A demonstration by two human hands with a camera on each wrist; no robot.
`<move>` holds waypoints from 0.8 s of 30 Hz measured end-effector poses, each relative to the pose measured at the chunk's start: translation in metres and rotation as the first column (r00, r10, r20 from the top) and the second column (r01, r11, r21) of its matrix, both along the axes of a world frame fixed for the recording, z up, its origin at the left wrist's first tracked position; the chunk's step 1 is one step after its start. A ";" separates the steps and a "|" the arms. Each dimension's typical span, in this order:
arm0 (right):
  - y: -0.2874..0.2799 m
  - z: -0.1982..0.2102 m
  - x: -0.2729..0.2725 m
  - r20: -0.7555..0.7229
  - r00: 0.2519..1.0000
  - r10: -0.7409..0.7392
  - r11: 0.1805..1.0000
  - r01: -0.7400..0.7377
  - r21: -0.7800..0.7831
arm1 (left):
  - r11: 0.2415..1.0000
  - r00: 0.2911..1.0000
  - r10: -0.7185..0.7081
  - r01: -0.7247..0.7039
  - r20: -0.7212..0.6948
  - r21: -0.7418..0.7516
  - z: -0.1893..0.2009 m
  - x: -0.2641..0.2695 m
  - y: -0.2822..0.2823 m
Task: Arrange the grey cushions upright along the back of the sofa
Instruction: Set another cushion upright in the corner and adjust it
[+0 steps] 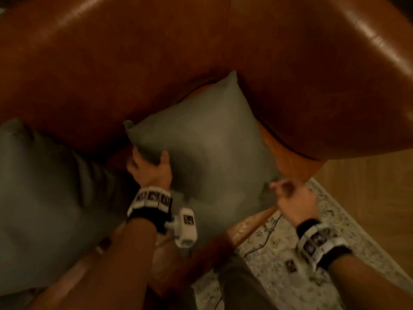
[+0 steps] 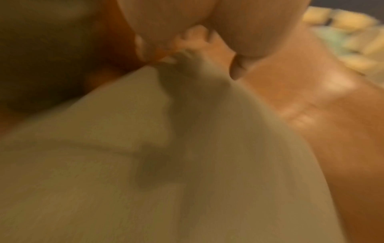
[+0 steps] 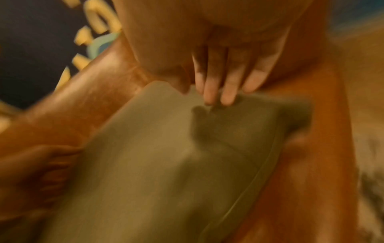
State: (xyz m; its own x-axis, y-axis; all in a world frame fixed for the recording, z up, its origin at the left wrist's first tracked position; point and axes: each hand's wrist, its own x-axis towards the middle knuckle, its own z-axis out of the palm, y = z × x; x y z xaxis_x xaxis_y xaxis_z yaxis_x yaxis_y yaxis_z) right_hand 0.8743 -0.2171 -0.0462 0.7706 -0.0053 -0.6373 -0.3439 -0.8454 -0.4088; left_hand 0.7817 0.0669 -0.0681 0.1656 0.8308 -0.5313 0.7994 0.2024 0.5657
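Note:
A grey cushion (image 1: 207, 153) lies tilted in the corner of a brown leather sofa (image 1: 134, 63), one corner pointing up between backrest and armrest. My left hand (image 1: 148, 163) grips its left edge, thumb on the front and fingers behind. In the blurred left wrist view the cushion (image 2: 145, 164) fills the frame below the left hand (image 2: 193, 49). My right hand (image 1: 282, 190) pinches the cushion's lower right corner. The right wrist view shows the thumb and fingers (image 3: 209, 95) closed on the cushion's edge (image 3: 166, 148). A second grey cushion (image 1: 44, 198) leans against the backrest on the left.
The sofa's armrest (image 1: 335, 86) rises on the right of the held cushion. Beside the sofa lie a pale patterned rug (image 1: 290, 253) with a thin dark cable (image 1: 263, 242) across it and wooden floor (image 1: 368, 186). My leg (image 1: 241, 285) stands at the seat's front edge.

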 end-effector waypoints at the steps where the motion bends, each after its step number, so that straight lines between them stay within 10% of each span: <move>1: -0.003 0.000 0.023 0.068 0.997 0.042 0.999 -0.040 -0.035 | 0.988 0.995 0.094 -0.097 -0.028 -0.119 -0.005 -0.016 -0.016; 8: 0.022 -0.035 0.024 -0.250 0.966 0.068 0.992 -0.037 0.125 | 0.942 0.986 0.159 -0.137 0.048 -0.307 -0.015 -0.028 -0.029; 15: -0.015 -0.028 -0.074 -0.411 0.900 -0.144 0.980 0.188 0.068 | 0.918 0.961 -0.274 0.250 -0.036 -0.306 -0.008 -0.021 -0.003; 21: 0.013 -0.003 -0.005 -0.111 0.994 -0.002 0.999 0.005 0.033 | 0.926 0.978 -0.161 0.102 -0.134 -0.364 -0.005 -0.081 -0.064; 24: 0.021 0.014 0.054 0.106 0.983 0.153 0.987 -0.158 0.038 | 0.812 0.890 -0.412 0.261 -0.196 -0.522 0.005 -0.107 -0.095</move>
